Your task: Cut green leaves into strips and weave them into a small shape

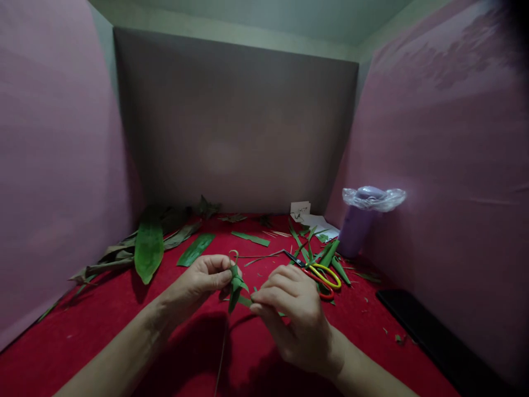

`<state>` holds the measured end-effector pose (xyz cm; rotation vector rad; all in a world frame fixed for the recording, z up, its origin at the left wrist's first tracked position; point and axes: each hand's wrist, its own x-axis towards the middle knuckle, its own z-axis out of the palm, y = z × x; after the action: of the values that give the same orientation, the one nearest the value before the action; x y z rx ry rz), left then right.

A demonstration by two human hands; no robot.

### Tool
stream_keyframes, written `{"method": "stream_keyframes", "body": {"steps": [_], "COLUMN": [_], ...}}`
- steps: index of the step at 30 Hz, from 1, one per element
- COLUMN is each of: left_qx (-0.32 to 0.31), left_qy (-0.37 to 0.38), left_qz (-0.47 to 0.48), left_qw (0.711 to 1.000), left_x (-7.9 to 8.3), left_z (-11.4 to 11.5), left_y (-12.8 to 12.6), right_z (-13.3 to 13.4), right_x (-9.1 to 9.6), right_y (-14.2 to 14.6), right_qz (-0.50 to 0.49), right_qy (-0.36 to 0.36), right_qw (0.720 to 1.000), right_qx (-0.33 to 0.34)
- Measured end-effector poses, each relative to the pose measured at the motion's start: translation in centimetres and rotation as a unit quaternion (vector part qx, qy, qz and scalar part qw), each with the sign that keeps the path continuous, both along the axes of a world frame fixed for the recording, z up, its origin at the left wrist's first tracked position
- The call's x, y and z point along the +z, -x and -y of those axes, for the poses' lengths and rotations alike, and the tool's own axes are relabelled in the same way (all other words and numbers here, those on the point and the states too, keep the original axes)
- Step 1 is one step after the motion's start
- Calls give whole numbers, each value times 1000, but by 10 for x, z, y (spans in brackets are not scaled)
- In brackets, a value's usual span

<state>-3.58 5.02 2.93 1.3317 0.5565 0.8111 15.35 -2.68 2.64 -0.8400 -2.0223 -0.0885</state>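
Over the red cloth, my left hand (pixel 203 278) pinches a small folded green leaf piece (pixel 236 285) with a curled loop at its top. My right hand (pixel 289 302) is closed on a strip of the same leaf piece at its lower right side. The two hands sit close together near the middle of the cloth. A thin stem hangs down from the leaf piece toward me.
Scissors with red and yellow handles (pixel 320 274) lie just right of my hands among cut green strips. A purple container with a plastic wrap on top (pixel 359 220) stands at right. Large green and dry leaves (pixel 147 248) lie at left. A black flat object (pixel 413 317) lies at the right edge.
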Motion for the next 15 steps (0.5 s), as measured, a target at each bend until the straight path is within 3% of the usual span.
{"method": "stream_keyframes", "body": {"steps": [5,9,15], "left_qx": [-4,-43,-58], "left_qy": [-53,-80,-112], "left_qz": [-3,5,-44], "left_qw": [999,996,991], "left_x": [9,7,3], "left_z": [0,1,1], "left_y": [4,4,2], "right_z": [4,2,-1], "right_x": [4,6,6], "right_y": [0,-1,2], "right_qz": [-64,-145,-92], "right_qy": [18,44,83], "right_qw": [995,988,992], "right_qx": [69,33,30]}}
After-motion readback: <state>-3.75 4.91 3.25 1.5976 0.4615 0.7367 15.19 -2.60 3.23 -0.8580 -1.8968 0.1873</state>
